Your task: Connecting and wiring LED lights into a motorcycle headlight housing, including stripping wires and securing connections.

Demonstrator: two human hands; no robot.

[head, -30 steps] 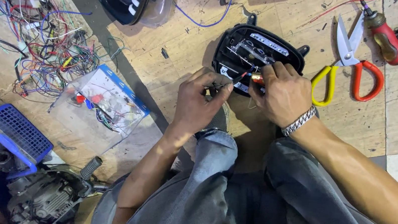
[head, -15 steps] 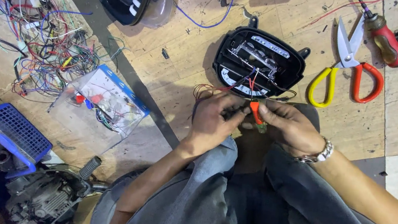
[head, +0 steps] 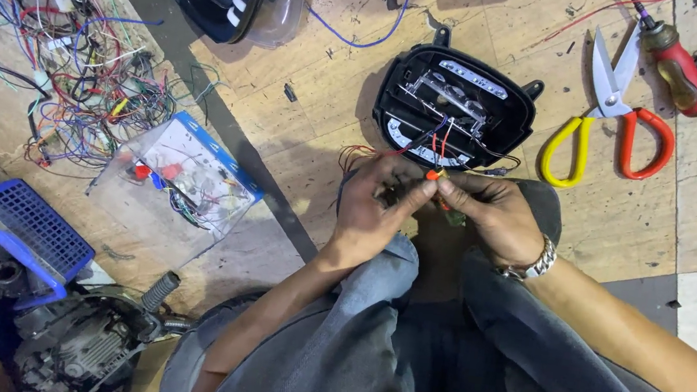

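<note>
One black lamp housing (head: 455,110), one pair of scissors (head: 611,113) and one screwdriver (head: 678,72) lie on the wooden surface (head: 326,87). Both the left hand (head: 371,210) and the right hand (head: 492,215) pinch a small orange connector (head: 432,175) between closed fingers (head: 412,202), just below the housing. Since a moment ago, the hands have barely shifted.

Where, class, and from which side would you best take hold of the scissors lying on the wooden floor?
Grip the scissors by the yellow and red loop handles, coming from the near side: the loops lie toward the person, and the open blades point away toward the red-handled screwdriver.
</note>
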